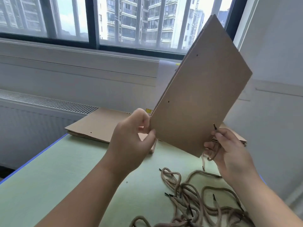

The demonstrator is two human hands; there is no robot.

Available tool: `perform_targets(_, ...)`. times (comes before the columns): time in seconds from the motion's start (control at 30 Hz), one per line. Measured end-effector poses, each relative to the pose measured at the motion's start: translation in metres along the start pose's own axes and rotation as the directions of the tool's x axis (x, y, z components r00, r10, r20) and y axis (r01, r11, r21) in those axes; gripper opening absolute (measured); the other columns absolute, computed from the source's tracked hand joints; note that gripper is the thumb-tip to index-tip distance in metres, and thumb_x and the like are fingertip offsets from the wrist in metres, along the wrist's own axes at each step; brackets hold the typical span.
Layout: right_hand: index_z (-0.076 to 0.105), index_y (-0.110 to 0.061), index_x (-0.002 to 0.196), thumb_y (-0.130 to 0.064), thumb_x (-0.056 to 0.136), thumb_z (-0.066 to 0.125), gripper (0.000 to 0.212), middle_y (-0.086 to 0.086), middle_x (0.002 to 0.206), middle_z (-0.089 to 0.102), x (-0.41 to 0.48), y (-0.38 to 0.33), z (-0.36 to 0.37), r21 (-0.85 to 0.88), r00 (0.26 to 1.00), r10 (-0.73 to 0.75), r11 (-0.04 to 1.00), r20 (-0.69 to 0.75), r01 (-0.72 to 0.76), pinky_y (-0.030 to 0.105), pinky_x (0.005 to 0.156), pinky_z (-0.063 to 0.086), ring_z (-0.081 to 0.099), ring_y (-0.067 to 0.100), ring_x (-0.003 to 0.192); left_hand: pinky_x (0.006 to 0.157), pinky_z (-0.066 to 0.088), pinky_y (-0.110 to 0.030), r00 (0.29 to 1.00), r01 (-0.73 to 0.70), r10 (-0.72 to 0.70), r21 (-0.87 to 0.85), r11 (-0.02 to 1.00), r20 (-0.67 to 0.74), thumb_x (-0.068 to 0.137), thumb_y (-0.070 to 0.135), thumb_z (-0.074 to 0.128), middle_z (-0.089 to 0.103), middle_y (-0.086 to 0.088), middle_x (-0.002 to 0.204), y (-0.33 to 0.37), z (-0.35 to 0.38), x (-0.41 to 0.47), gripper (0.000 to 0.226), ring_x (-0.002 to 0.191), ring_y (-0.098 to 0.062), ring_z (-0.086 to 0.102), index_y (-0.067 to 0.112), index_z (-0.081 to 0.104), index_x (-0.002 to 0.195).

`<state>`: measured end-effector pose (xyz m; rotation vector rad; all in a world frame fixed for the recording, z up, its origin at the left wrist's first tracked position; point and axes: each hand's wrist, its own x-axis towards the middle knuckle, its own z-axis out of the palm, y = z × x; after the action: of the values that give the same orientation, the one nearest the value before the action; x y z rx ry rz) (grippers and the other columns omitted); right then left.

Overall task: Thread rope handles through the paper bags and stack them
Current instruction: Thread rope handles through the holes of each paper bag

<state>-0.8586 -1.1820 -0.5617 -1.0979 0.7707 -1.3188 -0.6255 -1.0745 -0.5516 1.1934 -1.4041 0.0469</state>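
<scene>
Ropes (196,199) on table (65,161) — bag stack (98,126) behind.

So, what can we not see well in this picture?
Head view:
- The bag hides much of the stack.
- The rope in the right hand is partly hidden by bag and fingers.
- The rope pile is cut off by the bottom edge.

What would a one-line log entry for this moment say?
left hand: pinches raised paper bag corner | right hand: pinches rope handle tip beside bag | holes: unthreaded | loose ropes: on table

Workroom: window (131,22), radiator (41,102), paper bags (98,126)
</scene>
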Motion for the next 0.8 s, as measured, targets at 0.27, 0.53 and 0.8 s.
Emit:
perform_targets(0.27,0.064,-0.012,0.085,-0.002,0.104,0.046,0.028,-0.001,0.063,0.058,0.001,0.006,-0.002,-0.258,0.989,-0.145,0.957,-0.024,0.134,0.033,0.056,0.043,0.053,0.015,0.055,0.080,0.059,-0.038,0.984,0.161,-0.170,0.134,0.978,0.058,0.092,0.020,0.070,0.068,0.021,0.100,0.006,-0.001,-0.002,0.078,0.087,-0.001,0.066,0.064,0.031,0.143)
perform_targets(0.53,0.065,-0.017,0.083,-0.002,0.102,0.047,0.031,0.008,0.076,0.057,-0.004,0.008,0.001,-0.450,0.978,-0.208,0.873,0.009,0.190,0.017,0.047,0.042,0.054,0.023,0.065,0.092,0.054,-0.037,0.992,0.119,-0.106,0.208,0.971,-0.070,0.086,0.013,0.075,0.062,0.019,0.120,-0.007,0.002,0.002,0.056,0.107,-0.002,0.056,0.026,0.062,0.138)
perform_targets(0.8,0.064,-0.014,0.083,0.000,0.102,0.049,0.028,0.006,0.078,0.056,-0.005,0.009,0.005,-0.471,0.976,-0.215,0.859,0.028,0.203,0.013,0.048,0.042,0.054,0.023,0.065,0.079,0.047,-0.010,0.969,0.203,-0.198,0.021,0.979,-0.145,0.088,0.014,0.072,0.056,0.023,0.117,-0.001,0.007,-0.002,0.064,0.106,0.005,0.056,0.039,0.050,0.142)
